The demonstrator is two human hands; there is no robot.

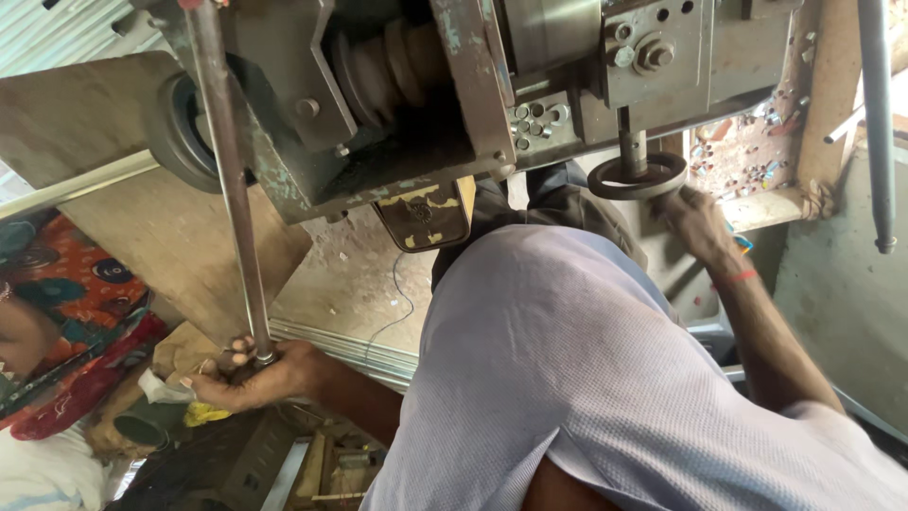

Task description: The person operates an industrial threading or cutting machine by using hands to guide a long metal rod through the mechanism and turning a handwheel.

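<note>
My left hand (253, 374) is closed around the lower end of a long grey metal rod (227, 180), which slants up to a big worn green-grey machine (397, 104). My right hand (697, 222), with a red thread at the wrist, grips the rim of a small round handwheel (636, 177) on a vertical shaft under the machine's right side. My light lavender shirt (586, 378) fills the middle of the view and hides what lies below it.
A person in an orange and teal patterned garment (66, 322) sits at the far left. A wooden board (142, 218) leans behind the rod. Stacked metal sheets (359, 350) lie by the floor. A grey pipe (880, 123) hangs at the right.
</note>
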